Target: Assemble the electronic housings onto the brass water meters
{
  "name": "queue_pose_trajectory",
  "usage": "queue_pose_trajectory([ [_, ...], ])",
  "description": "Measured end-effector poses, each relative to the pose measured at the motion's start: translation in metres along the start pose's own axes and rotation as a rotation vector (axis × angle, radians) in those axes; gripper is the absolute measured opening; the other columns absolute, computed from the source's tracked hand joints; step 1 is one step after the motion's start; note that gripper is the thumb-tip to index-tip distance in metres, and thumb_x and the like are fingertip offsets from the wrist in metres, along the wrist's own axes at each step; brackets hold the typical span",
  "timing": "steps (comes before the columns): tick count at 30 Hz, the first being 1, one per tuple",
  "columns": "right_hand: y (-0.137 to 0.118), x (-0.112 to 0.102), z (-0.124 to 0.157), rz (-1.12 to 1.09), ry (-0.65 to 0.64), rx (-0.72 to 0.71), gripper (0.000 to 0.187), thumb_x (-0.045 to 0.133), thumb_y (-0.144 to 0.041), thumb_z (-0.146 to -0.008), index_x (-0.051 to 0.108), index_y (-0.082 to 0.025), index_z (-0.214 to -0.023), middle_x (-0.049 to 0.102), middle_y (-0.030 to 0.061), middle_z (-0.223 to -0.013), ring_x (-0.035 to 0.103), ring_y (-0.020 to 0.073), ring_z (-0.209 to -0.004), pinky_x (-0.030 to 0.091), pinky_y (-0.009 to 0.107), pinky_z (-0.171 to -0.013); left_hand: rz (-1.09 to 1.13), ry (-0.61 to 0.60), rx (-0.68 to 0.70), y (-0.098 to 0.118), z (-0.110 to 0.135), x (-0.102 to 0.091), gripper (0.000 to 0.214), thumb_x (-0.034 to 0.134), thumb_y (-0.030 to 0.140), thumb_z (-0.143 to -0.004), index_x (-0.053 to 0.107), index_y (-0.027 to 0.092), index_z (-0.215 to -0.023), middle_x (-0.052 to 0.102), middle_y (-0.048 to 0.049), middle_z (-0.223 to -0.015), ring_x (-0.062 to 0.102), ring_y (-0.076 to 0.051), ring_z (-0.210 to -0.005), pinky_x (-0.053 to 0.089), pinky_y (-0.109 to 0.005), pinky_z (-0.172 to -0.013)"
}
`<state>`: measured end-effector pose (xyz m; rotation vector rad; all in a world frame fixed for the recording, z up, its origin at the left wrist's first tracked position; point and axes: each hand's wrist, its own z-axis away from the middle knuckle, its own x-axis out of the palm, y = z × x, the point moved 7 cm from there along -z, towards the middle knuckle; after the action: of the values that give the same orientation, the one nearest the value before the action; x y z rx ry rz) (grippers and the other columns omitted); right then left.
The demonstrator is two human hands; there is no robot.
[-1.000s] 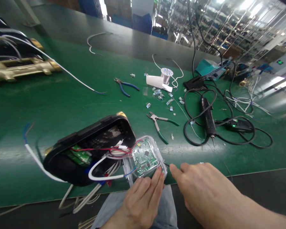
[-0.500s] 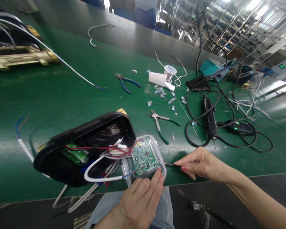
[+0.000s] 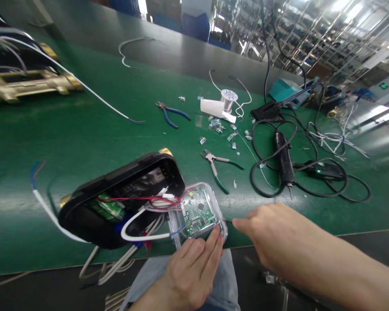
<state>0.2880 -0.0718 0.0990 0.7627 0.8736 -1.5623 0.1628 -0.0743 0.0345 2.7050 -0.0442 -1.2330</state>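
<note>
A black oval housing (image 3: 116, 203) lies open near the front edge of the green bench, with red and white wires coming out of it. Beside it on the right sits a clear plastic cover (image 3: 199, 214) holding a green circuit board. My left hand (image 3: 191, 270) steadies this cover from below, fingers pressed against its near edge. My right hand (image 3: 272, 235) is just right of the cover, pinching a thin dark wire or pin (image 3: 228, 222) at the cover's right edge.
Green-handled cutters (image 3: 218, 170) and blue-handled pliers (image 3: 171, 114) lie behind. A black soldering iron (image 3: 283, 162) with looped cables sits right. A solder spool (image 3: 227, 97), small connectors (image 3: 217, 127) and a brass fitting (image 3: 26, 84) are farther back.
My right hand turned back over and moved in towards the cover's right edge. The view shifted slightly. My left hand stayed on the cover.
</note>
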Motion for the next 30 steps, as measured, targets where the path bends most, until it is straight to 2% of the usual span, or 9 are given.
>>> queue_pose_trajectory([
  [4,0.039,0.019,-0.003,-0.506,-0.053,-0.073,0.025,0.049,-0.023,-0.088,0.073,-0.018,-0.095,0.061,0.0000,-0.062,0.047,0.0076,-0.052,0.031,0.021,-0.049,-0.020,0.039,0.020,0.001,0.002,0.000,0.029,0.055,0.014,-0.085,0.062,0.005,-0.112,0.062,-0.0164,-0.123,0.061,-0.018,-0.080,0.045,-0.033,-0.070],
  [7,0.065,0.045,-0.002,-0.872,-0.046,-0.019,0.035,0.053,-0.038,-0.089,0.070,-0.016,-0.109,0.056,-0.0012,-0.057,0.041,0.0062,-0.049,0.029,0.019,-0.046,-0.019,0.029,0.015,0.001,-0.001,0.000,0.028,0.056,0.014,-0.086,0.063,0.004,-0.111,0.064,-0.0166,-0.119,0.061,-0.019,-0.078,0.044,-0.033,-0.068],
  [10,0.072,0.071,-0.002,-1.168,-0.093,0.045,0.041,0.060,-0.044,-0.084,0.068,-0.015,-0.111,0.054,-0.0019,-0.054,0.035,0.0049,-0.046,0.025,0.019,-0.043,-0.019,0.042,0.010,0.001,-0.004,-0.003,0.027,0.058,0.014,-0.085,0.063,0.004,-0.109,0.065,-0.0165,-0.117,0.061,-0.018,-0.077,0.044,-0.033,-0.067],
  [13,0.067,0.084,0.001,-1.321,-0.142,0.092,0.043,0.061,-0.045,-0.082,0.067,-0.016,-0.112,0.052,-0.0038,-0.050,0.028,0.0039,-0.041,0.020,0.020,-0.040,0.002,0.057,0.011,-0.001,-0.004,-0.003,0.025,0.057,0.014,-0.086,0.063,0.005,-0.108,0.065,-0.0159,-0.118,0.061,-0.017,-0.076,0.044,-0.033,-0.065],
  [16,0.060,0.073,0.009,-1.176,-0.009,0.087,0.037,0.056,-0.043,-0.086,0.070,-0.016,-0.108,0.052,-0.0030,-0.051,0.036,0.0058,-0.045,0.027,0.020,-0.044,0.019,0.071,0.027,-0.003,-0.003,-0.004,0.023,0.056,0.013,-0.086,0.064,0.006,-0.107,0.065,-0.0144,-0.119,0.060,-0.016,-0.076,0.045,-0.032,-0.066],
  [20,0.032,0.038,0.023,-0.555,0.142,0.060,0.028,0.045,-0.022,-0.090,0.071,-0.019,-0.097,0.061,0.0011,-0.062,0.049,0.0100,-0.054,0.033,0.024,-0.051,0.015,0.056,0.034,-0.003,-0.003,-0.005,0.024,0.054,0.012,-0.087,0.064,0.007,-0.108,0.065,-0.0128,-0.119,0.060,-0.016,-0.076,0.046,-0.032,-0.067],
  [24,-0.003,0.018,0.021,-0.023,0.049,0.097,0.023,0.053,-0.011,-0.075,0.069,-0.019,-0.090,0.066,0.0044,-0.067,0.055,0.0138,-0.051,0.027,0.026,-0.047,0.025,0.022,0.038,-0.001,-0.003,-0.005,0.026,0.051,0.011,-0.087,0.063,0.007,-0.110,0.066,-0.0128,-0.116,0.060,-0.016,-0.078,0.046,-0.031,-0.069],
  [27,-0.025,0.009,0.007,0.118,-0.005,0.024,0.014,0.058,-0.015,-0.073,0.069,-0.016,-0.082,0.063,0.0055,-0.060,0.055,0.0136,-0.048,0.026,0.025,-0.043,0.087,0.043,0.020,-0.002,-0.004,-0.007,0.027,0.046,0.009,-0.087,0.062,0.007,-0.108,0.067,-0.0145,-0.113,0.060,-0.016,-0.076,0.047,-0.031,-0.068],
  [30,-0.029,0.002,-0.005,0.147,-0.058,-0.062,0.009,0.059,-0.015,-0.074,0.068,-0.015,-0.075,0.062,0.0058,-0.057,0.055,0.0136,-0.048,0.029,0.024,-0.043,0.110,0.064,0.006,-0.003,-0.004,-0.009,0.028,0.044,0.009,-0.087,0.062,0.007,-0.108,0.066,-0.0152,-0.116,0.060,-0.016,-0.074,0.048,-0.032,-0.068],
])
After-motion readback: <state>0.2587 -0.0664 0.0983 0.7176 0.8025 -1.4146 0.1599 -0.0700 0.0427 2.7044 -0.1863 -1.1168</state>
